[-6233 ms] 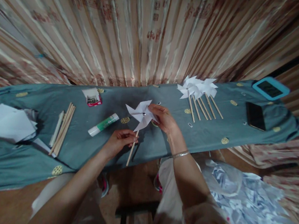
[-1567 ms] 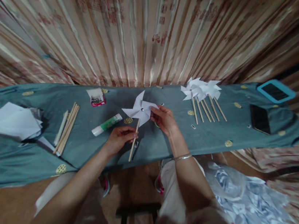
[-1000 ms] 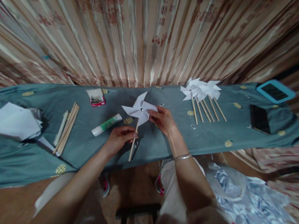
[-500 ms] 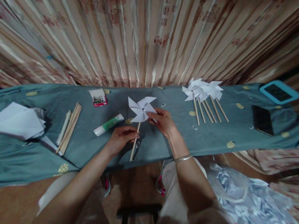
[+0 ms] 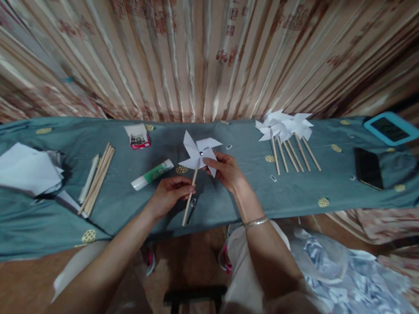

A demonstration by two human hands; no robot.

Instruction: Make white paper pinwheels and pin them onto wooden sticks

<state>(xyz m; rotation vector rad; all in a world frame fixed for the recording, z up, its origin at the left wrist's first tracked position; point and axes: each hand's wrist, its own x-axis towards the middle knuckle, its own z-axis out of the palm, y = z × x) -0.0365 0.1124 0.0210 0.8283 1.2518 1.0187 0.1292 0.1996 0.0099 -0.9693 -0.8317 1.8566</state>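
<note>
A white paper pinwheel (image 5: 195, 150) on a wooden stick is held up over the table, a small metal pin at its centre. My left hand (image 5: 169, 194) is closed, pinching the stick below the paper blades. At the pinwheel's right side my right hand (image 5: 227, 171) is closed, with thumb and fingers on the edge of a lower blade. Left of the pinwheel lies a glue stick (image 5: 152, 174) with a green label. Behind it sits a small open red-and-white box (image 5: 139, 138) with small dark metal pieces inside.
Several pinwheels (image 5: 281, 126) lie together at the back right, near a black phone (image 5: 368, 168) and a blue-framed device (image 5: 391, 128). On the left are wooden sticks (image 5: 99, 179) and white paper sheets (image 5: 18, 168). A curtain (image 5: 208, 48) hangs behind the green-clothed table (image 5: 234, 201).
The pinwheel's blades have turned clockwise a little, and my right hand's fingers have shifted slightly on them. My left hand stays in place on the stick.
</note>
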